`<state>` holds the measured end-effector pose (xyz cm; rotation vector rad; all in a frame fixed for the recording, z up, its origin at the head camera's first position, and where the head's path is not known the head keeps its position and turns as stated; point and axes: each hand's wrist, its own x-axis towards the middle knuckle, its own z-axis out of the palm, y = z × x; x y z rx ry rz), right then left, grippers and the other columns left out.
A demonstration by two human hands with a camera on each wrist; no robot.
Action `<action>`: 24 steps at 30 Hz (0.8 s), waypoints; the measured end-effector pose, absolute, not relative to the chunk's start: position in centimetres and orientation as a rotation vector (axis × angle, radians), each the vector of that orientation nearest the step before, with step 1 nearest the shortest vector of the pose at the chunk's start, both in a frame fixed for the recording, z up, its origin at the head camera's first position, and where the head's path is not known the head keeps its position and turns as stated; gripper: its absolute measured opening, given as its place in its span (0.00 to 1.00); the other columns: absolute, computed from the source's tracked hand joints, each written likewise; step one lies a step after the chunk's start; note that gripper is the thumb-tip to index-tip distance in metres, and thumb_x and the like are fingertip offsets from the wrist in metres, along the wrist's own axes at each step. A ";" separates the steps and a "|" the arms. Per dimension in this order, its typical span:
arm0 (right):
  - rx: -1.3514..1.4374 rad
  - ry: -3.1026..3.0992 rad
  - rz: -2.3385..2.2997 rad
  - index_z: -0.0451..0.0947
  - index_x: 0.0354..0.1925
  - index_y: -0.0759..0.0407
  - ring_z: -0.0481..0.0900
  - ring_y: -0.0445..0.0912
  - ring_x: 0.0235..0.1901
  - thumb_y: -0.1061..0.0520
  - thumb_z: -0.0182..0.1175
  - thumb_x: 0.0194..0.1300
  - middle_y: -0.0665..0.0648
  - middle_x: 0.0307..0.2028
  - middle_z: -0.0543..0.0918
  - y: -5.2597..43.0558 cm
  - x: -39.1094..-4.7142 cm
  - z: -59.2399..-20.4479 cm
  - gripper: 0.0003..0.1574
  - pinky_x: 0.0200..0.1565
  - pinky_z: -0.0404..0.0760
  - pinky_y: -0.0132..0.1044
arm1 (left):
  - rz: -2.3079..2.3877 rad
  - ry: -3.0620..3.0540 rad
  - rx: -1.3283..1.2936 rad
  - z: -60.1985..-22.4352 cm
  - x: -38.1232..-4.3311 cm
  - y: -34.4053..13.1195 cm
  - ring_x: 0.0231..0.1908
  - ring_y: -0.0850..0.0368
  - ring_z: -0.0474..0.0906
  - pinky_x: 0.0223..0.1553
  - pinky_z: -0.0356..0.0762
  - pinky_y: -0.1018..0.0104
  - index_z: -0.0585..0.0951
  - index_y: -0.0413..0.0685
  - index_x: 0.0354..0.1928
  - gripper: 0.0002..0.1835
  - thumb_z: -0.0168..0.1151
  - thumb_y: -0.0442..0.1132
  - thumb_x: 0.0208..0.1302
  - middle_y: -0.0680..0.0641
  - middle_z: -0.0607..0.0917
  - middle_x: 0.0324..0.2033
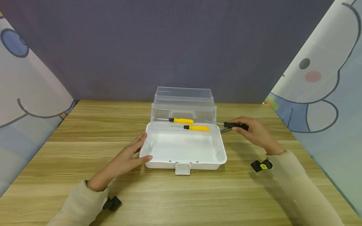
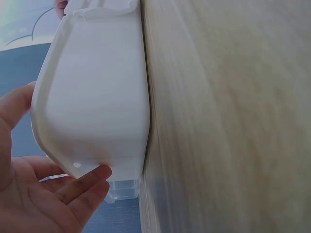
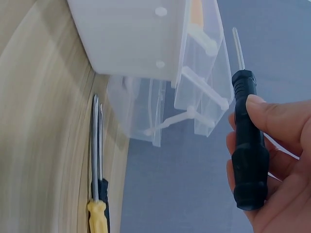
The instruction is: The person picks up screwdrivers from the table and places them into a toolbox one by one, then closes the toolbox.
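Note:
My right hand [image 1: 254, 131] grips a black-handled screwdriver [image 1: 238, 126] above the table, its shaft pointing left toward the box's back right part. In the right wrist view, thumb and fingers wrap its handle [image 3: 250, 145]. My left hand [image 1: 128, 160] rests against the left end of a white toolbox [image 1: 183, 150], thumb on the front rim and fingers along the side wall [image 2: 97, 97]. Two yellow-handled screwdrivers, one [image 1: 182, 121] behind the other [image 1: 198, 128], lie in the raised tray section at the back. The clear lid [image 1: 183, 92] stands open.
Beside the box's right end, a yellow-handled screwdriver [image 3: 98, 216] and a black-handled one [image 3: 105, 187] lie on the wooden table [image 1: 198, 197], partly hidden by my right hand in the head view. A white latch [image 1: 182, 169] hangs at the front. A dark panel [image 1: 181, 47] stands behind.

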<state>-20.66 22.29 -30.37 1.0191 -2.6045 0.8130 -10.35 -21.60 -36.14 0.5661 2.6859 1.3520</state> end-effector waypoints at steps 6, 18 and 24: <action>0.972 -2.656 0.851 0.81 0.48 0.60 0.71 0.41 0.25 0.65 0.62 0.61 0.59 0.42 0.83 21.4 -21.0 -30.2 0.15 0.25 0.71 0.31 | 1.344 2.684 0.564 -36.1 -10.4 -21.6 0.71 0.42 0.44 0.62 0.61 0.50 0.46 0.37 0.72 0.48 0.64 0.48 0.62 0.40 0.43 0.73; 0.929 -2.749 0.894 0.81 0.50 0.60 0.69 0.48 0.21 0.62 0.62 0.62 0.60 0.43 0.83 19.1 -21.8 -29.7 0.16 0.22 0.69 0.32 | 1.348 2.685 0.562 -36.1 -10.5 -21.6 0.71 0.43 0.45 0.62 0.61 0.51 0.47 0.37 0.72 0.48 0.64 0.48 0.61 0.40 0.43 0.73; 0.943 -2.767 0.919 0.81 0.49 0.63 0.71 0.47 0.25 0.63 0.62 0.62 0.63 0.44 0.83 17.9 -21.9 -29.8 0.15 0.25 0.72 0.31 | 1.352 2.681 0.560 -36.3 -10.5 -21.6 0.71 0.43 0.45 0.62 0.61 0.51 0.46 0.37 0.72 0.48 0.64 0.48 0.61 0.41 0.43 0.73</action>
